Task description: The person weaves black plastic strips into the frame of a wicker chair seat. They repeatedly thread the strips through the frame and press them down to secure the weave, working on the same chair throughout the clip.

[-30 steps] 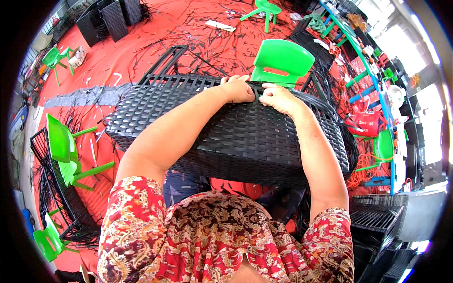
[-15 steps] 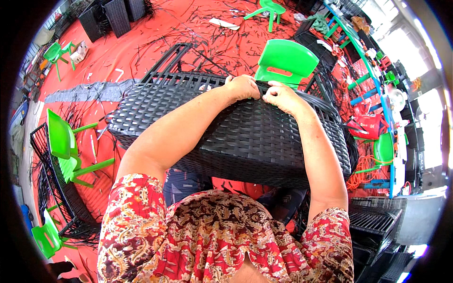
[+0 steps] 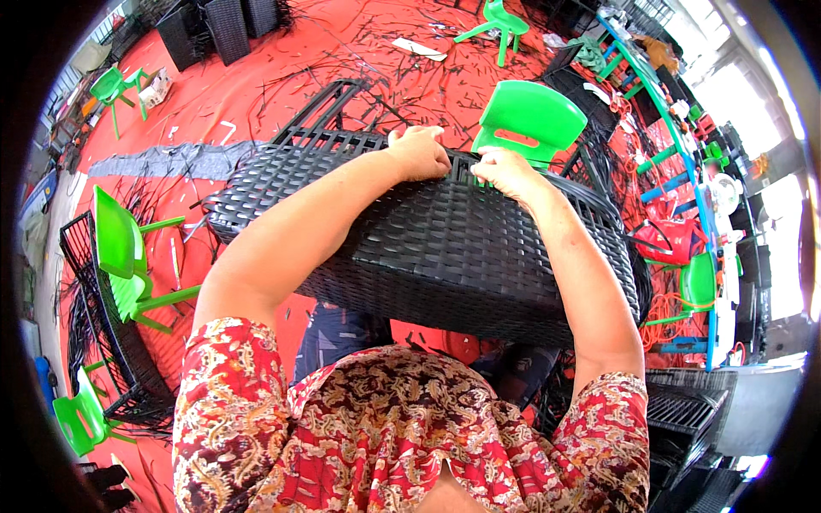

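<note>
Fingers of both hands curl over the far top edge of a black woven frame (image 3: 445, 248), a box-shaped wicker piece that stands on the red floor (image 3: 282, 60) right in front of the person. The left hand (image 3: 419, 152) is clenched on the rim, knuckles up; the right hand (image 3: 506, 169) sits just beside it, fingertips tucked down behind the edge, gripping the weave or a strand there, though which I cannot tell.

Just beyond the hands stands a green chair (image 3: 530, 120), nearly touching the frame. More green chairs (image 3: 120, 256) stand at the left, and loose black strips (image 3: 359, 77) litter the floor.

Judged from this grip, a strand pulled too hard could slip from the right fingers or pinch them against the edge. The frame could tip toward the person if both hands drag on the same rim. Scattered strips underfoot could also catch a foot.

Of packages, only a flat white piece (image 3: 419, 49) lies far off on the floor, and a red bag (image 3: 676, 244) hangs at the right; no labels are legible.
</note>
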A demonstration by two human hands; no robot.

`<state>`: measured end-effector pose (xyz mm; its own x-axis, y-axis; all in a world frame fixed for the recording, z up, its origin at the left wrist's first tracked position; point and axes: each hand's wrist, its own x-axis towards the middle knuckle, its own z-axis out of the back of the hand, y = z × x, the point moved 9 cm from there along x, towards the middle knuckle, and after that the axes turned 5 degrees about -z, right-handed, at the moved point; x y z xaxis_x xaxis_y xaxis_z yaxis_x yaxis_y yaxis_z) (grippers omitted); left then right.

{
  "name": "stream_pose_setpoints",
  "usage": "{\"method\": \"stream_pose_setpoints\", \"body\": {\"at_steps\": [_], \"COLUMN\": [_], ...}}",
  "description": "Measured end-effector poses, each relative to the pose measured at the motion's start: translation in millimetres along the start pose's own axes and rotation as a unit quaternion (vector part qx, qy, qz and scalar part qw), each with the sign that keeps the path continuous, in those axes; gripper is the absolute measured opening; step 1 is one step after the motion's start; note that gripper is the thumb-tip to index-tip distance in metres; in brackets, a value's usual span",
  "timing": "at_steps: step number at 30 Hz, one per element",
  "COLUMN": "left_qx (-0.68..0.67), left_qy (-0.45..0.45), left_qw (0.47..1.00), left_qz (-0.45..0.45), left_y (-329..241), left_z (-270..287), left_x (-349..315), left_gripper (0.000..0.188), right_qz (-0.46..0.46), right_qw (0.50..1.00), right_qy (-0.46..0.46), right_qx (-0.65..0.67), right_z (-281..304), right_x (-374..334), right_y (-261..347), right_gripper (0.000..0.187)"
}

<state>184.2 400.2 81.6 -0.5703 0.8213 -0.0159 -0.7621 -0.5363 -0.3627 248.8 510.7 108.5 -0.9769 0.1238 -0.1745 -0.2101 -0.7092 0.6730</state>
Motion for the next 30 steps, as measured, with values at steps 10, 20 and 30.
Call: {"method": "stream_pose_setpoints", "body": {"at_steps": [10,20,30], "left_qx": [-0.182,-0.336,-0.475], "left_qy": [0.075,0.071,0.034], "left_qw": [0.980,0.939,0.880], "left_qz": [0.002,-0.013,-0.003], "left_y": [6,14,44], "left_z": [-22,-31,5], "left_x": [5,17,0], "left_gripper": [0.015,0.018,0.011], "right_qz": [0.004,0.008,-0.002], "right_qw": [0.988,0.998,0.992], "right_qy": [0.110,0.061,0.123], "right_qx": [-0.106,-0.019,-0.006], "right_z": [-29,-23,-41], "right_x": [15,20,34], "right_y": [10,8,28], "right_gripper": [0.025,0.020,0.031]}}
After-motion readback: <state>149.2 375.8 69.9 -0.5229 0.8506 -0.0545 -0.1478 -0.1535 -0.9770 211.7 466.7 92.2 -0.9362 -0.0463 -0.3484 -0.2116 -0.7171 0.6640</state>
